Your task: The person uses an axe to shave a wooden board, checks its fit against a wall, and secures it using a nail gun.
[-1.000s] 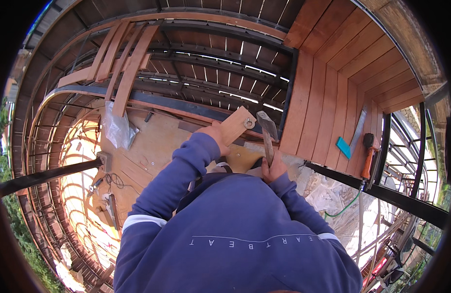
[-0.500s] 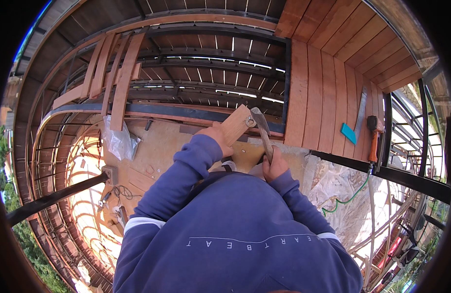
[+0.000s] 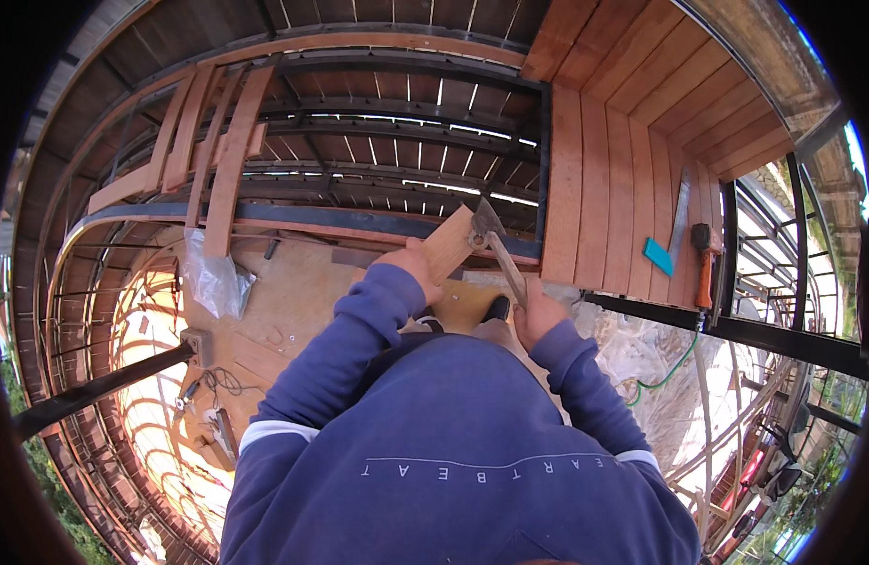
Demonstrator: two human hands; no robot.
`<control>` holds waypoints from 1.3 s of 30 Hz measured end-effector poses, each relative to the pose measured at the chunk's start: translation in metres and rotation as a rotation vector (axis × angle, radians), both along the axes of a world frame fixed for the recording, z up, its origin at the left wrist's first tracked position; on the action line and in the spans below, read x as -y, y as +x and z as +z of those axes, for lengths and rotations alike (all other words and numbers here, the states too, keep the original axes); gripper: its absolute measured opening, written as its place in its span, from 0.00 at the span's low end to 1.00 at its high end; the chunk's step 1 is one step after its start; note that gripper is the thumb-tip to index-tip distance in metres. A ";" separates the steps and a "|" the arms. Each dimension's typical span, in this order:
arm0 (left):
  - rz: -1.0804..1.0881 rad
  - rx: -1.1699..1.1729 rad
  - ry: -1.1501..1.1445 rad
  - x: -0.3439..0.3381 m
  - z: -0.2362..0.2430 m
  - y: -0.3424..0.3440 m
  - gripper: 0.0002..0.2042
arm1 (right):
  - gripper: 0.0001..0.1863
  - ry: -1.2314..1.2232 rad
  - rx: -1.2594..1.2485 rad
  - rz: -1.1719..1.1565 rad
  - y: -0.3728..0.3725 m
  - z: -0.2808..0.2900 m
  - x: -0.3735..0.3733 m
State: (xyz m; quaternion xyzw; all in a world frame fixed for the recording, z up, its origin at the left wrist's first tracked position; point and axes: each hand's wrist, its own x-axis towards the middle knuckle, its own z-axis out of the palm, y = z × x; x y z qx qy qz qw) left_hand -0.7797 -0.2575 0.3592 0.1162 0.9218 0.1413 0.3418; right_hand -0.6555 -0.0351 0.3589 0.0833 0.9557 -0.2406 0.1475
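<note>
My left hand [image 3: 415, 266] is closed around a short wooden board [image 3: 450, 244], tilted up and to the right in front of my body. In my right hand [image 3: 540, 312] is the wooden handle of a hatchet [image 3: 505, 259]. Its dark metal head, with a flared blade and a round face, lies against or just in front of the board's upper right end. I cannot tell whether the two touch. Below them a dark shoe [image 3: 497, 309] shows on a yellowish surface.
Slatted wooden decking [image 3: 595, 188] at right bears a teal-and-metal square [image 3: 659, 256] and an orange-and-black air tool [image 3: 706, 264] with a green hose. Loose planks [image 3: 229, 155] lie across the frame at left, near a plastic bag [image 3: 213, 282]. A dark steel bar [image 3: 105, 388] crosses lower left.
The hatchet head has turned, so its blade now points more upward. My right hand has shifted slightly right. The board stays in my left hand, and the whole view has swung a little.
</note>
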 end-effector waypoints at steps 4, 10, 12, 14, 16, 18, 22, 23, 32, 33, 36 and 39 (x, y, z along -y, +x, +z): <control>-0.008 -0.002 0.021 0.002 -0.003 0.001 0.32 | 0.17 0.016 -0.050 0.007 0.004 -0.001 0.000; -0.039 0.011 0.026 0.003 -0.001 -0.002 0.32 | 0.15 -0.128 -0.205 -0.034 0.010 -0.022 -0.007; -0.038 0.005 0.035 0.004 -0.002 -0.004 0.33 | 0.15 -0.291 -0.188 -0.132 0.015 -0.021 -0.003; -0.037 0.008 0.030 0.004 -0.001 -0.002 0.33 | 0.15 -0.519 -0.005 -0.334 0.021 -0.024 0.003; -0.031 0.017 0.016 0.003 0.004 -0.003 0.33 | 0.15 -0.571 -0.045 -0.343 0.027 -0.032 0.006; -0.036 0.018 0.014 0.003 0.005 -0.003 0.33 | 0.14 -0.569 -0.059 -0.302 0.029 -0.040 0.007; -0.053 0.017 -0.003 0.004 0.004 -0.004 0.33 | 0.15 -0.633 0.171 -0.292 0.025 -0.023 0.002; -0.051 0.016 -0.004 0.003 0.004 -0.004 0.33 | 0.15 -0.685 0.280 -0.334 0.023 -0.011 0.001; -0.049 0.011 -0.006 0.002 0.000 -0.005 0.33 | 0.18 -0.430 0.087 -0.133 0.026 -0.011 -0.004; -0.046 0.014 0.001 0.002 0.000 -0.006 0.33 | 0.18 -0.365 0.034 -0.136 0.025 -0.004 -0.002; -0.042 0.024 0.005 0.002 0.001 -0.005 0.33 | 0.18 -0.169 -0.032 -0.084 0.025 0.011 0.002; -0.034 0.026 0.013 0.004 0.002 -0.003 0.32 | 0.17 -0.007 0.056 0.025 0.024 0.014 0.001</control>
